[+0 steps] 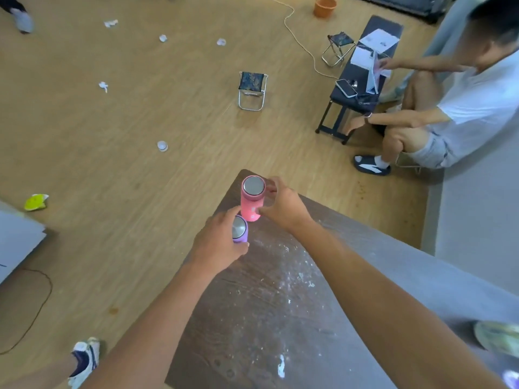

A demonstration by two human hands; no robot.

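A pink bottle (pixel 250 202) with a silver cap stands upright near the far corner of a dark, paint-flecked table (pixel 269 304). My right hand (pixel 282 204) grips its side, thumb low and fingers by the cap. Just in front stands a shorter purple bottle (pixel 239 230) with a silver cap. My left hand (pixel 217 244) is curled round it from the left. The two bottles are nearly touching.
A seated person (pixel 449 108) is at the right by a low dark bench (pixel 362 77) with papers and a phone. Two folding stools (pixel 251 89), crumpled paper scraps, an orange pot (pixel 325 6) and a cable lie on the wooden floor. My shoe (pixel 84 360) is at lower left.
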